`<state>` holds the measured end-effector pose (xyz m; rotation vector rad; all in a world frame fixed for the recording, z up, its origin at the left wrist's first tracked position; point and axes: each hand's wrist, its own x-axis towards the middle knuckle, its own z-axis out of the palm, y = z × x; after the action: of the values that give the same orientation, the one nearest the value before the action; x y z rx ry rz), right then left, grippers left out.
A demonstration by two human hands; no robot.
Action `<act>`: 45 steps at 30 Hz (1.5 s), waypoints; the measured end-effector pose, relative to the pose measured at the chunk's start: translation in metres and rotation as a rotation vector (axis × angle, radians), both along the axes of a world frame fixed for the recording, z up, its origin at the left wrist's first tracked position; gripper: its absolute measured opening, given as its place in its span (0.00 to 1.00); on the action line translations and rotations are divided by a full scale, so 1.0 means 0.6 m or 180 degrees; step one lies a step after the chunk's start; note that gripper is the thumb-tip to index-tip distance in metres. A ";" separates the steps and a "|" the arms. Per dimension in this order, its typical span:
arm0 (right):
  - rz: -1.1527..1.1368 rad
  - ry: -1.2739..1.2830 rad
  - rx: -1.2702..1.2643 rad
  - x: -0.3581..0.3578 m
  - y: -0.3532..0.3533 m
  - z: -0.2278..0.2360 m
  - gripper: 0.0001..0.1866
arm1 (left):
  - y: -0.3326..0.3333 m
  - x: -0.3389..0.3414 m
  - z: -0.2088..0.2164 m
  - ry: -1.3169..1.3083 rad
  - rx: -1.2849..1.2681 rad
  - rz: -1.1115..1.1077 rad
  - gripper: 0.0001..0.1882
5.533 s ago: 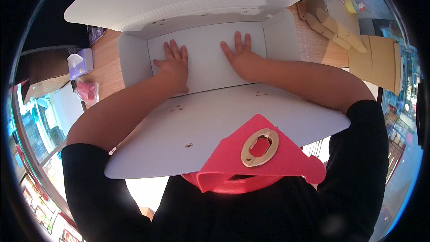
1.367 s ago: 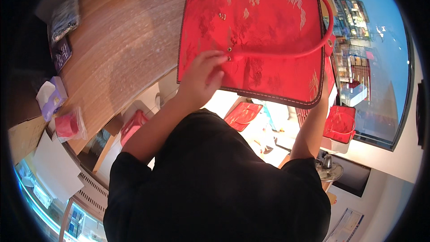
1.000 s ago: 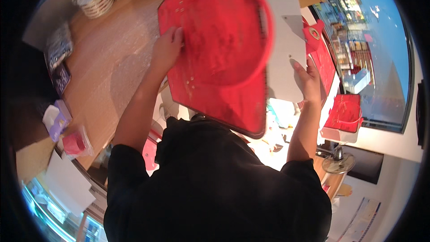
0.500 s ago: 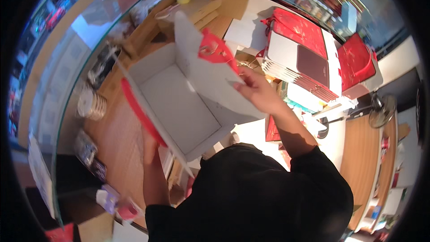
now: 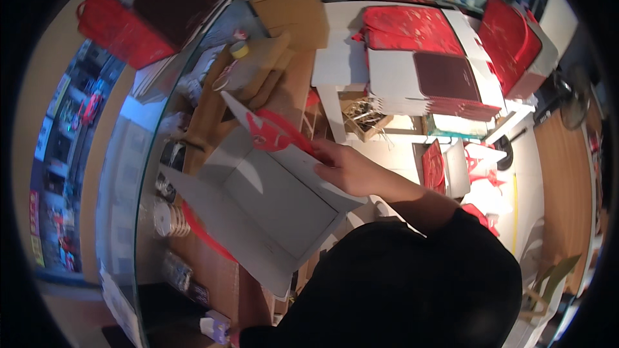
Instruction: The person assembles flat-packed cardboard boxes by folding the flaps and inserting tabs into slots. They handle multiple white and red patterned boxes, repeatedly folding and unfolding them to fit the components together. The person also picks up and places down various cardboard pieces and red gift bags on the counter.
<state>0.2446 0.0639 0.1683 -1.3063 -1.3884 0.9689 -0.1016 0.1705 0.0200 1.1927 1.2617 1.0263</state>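
Note:
An open cardboard gift box (image 5: 277, 187) with a grey-white inside is tilted in front of me, and its inside looks bare. Its flaps stand spread, and red patterned handle pieces show at the top edge and along the left outer side. My right hand (image 5: 345, 166) is closed on the box's right flap, at the end of the red handle (image 5: 277, 134). Below the box's left flap comes my left forearm (image 5: 253, 293); the hand itself is hidden behind the box, so its fingers cannot be seen.
A stack of flattened red-and-white boxes (image 5: 419, 80) lies on the white table at the back. A brown carton (image 5: 290, 13) and a tape roll (image 5: 239, 49) are at the back left. A glass panel edge (image 5: 137, 245) runs along the left. Rolls (image 5: 171, 219) sit on the wooden counter.
The view has turned. The box's right flap has swung outward and down, with my right hand on it. My left hand has gone further behind the box.

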 end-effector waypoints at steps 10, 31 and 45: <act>-0.0333 -0.0139 0.0313 0.012 -0.010 -0.020 0.21 | -0.011 -0.004 0.000 0.0177 0.0125 -0.0003 0.14; -0.0547 -0.0734 0.1107 0.023 -0.245 -0.006 0.16 | -0.083 0.117 0.003 0.0303 0.0093 -0.1044 0.15; -0.2067 0.0156 -0.0015 0.188 -0.554 -0.112 0.17 | -0.315 0.424 -0.072 0.0427 -0.0294 -0.2480 0.15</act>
<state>0.3575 -0.2684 0.1011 -1.5812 -0.8271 0.5513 0.1527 -0.0183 -0.0230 1.5177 0.8027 0.3146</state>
